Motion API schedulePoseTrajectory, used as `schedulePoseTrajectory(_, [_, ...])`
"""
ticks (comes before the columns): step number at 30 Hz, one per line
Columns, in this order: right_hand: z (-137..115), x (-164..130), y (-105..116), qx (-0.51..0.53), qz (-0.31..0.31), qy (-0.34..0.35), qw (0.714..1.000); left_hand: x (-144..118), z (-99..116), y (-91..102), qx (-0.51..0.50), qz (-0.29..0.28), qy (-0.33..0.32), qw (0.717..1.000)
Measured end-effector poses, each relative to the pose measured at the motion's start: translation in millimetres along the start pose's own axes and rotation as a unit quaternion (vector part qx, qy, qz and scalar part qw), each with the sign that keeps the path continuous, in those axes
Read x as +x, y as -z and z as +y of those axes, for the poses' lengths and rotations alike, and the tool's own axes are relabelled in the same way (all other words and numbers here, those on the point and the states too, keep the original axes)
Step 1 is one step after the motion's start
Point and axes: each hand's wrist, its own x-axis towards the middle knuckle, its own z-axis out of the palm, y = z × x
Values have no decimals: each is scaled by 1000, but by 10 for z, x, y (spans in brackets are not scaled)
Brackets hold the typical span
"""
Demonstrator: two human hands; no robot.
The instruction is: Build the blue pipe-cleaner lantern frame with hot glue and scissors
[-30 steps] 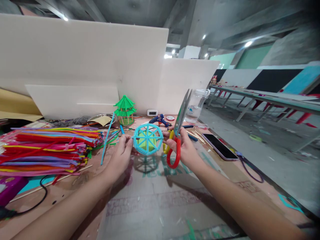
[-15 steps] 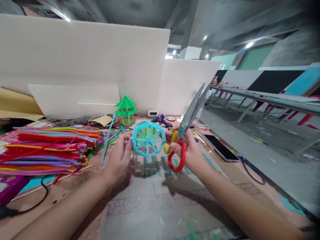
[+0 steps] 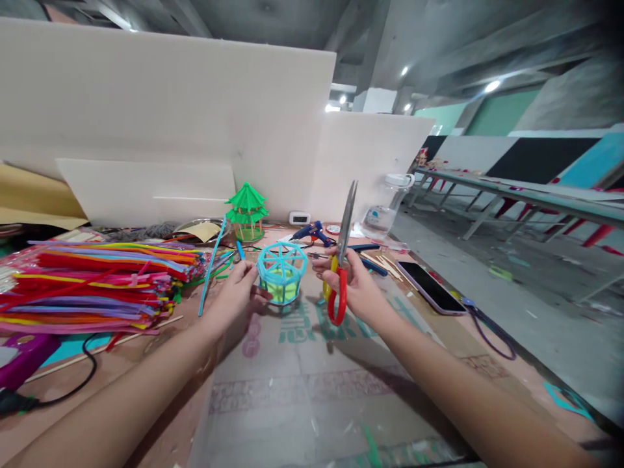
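The blue straw cage (image 3: 282,271) looks nearly built, pinched in the left hand (image 3: 237,294). Just right of it, the right hand (image 3: 358,290) grips the scissors (image 3: 340,266), blades closed and upright, so only trimming seems left.

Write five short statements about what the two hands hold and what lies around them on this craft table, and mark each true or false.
1. The right hand holds scissors with blades pointing up. True.
2. The left hand holds the green pagoda model. False: it holds a light blue wheel-topped frame; the pagoda stands behind by the white board.
3. A phone lies to the right of the right hand. True.
4. The bundle of coloured craft stems lies right of the scissors. False: it lies at the far left.
5. The scissors have blue handles. False: red and yellow.
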Motion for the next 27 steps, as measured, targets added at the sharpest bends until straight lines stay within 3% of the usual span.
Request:
schedulePoseTrajectory(3, [55,30,75,-61,6,-21,998,98,-90,42,-10,19,4,1000])
schedulePoseTrajectory(6, [68,35,151,-137,-6,13,990,174,-124,135,-3,41,-13,999])
schedulePoseTrajectory(9, [64,16,188,-160,-20,45,986,201,11,258,32,70,-60,995])
schedulePoseTrajectory(12, [23,-26,173,-166,-34,67,983,103,281,313,75,80,-118,987])
schedulePoseTrajectory(16, [-80,-111,99,-223,-73,79,969,-196,567,171,172,8,-215,961])
schedulePoseTrajectory(21, [-95,-228,-29,-231,-132,31,964,-414,634,-13,185,-20,-212,959])
schedulePoseTrajectory(27, [-86,-284,-142,-197,-195,12,961,-392,627,-5,162,-9,-214,963])
